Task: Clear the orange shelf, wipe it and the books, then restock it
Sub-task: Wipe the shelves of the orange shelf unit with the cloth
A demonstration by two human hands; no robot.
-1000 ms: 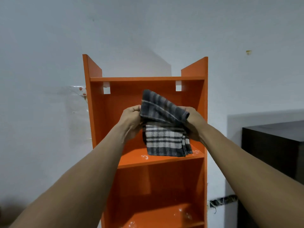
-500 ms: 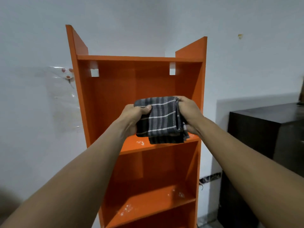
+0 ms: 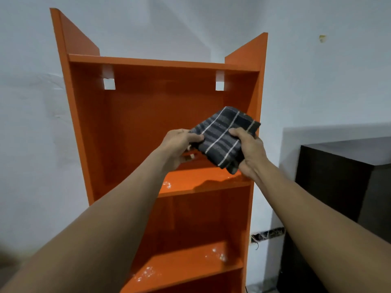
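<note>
The tall orange shelf (image 3: 135, 127) stands against the white wall with no books on the boards in view. A folded dark grey cloth with white stripes (image 3: 224, 140) is held up in front of its upper compartment, above the middle board (image 3: 203, 180). My left hand (image 3: 179, 146) pinches the cloth's left edge. My right hand (image 3: 247, 151) grips its right side, thumb on top. White smudges show on the middle board and on the lower board (image 3: 182, 269). No books are in view.
A dark brown cabinet (image 3: 347, 178) stands close to the right of the shelf. A wall opening with loose wires (image 3: 266, 235) sits low between them. White wall lies behind and to the left.
The cloth has gone from hanging loose to folded into a compact pad, and both hands have shifted it right and tilted it. The view has moved closer to the shelf.
</note>
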